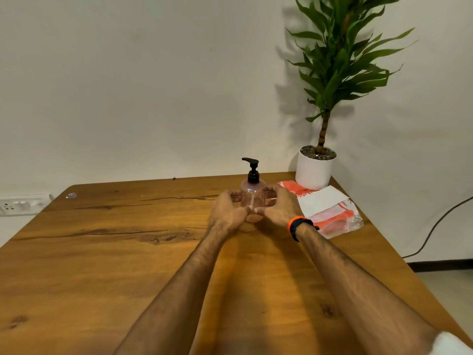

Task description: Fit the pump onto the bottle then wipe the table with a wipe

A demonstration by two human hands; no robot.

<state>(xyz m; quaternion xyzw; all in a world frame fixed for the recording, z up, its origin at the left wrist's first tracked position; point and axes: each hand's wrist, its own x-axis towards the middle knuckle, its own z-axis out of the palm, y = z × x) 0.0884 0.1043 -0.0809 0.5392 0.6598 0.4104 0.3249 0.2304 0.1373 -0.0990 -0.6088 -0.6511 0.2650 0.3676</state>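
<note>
Both hands cupped the bottle: the left hand curled round its left side, the right hand round its right, thumbs meeting in front. The bottle stood upright on the surface, black pump fitted, with the wipes packet just right of it.

Plain off-white wall filled the 12 o'clock half. Wooden table with dark grain cracks below. Potted plant at 2 o'clock, shadow on wall. Socket strip at 9, black cable at 3.
</note>
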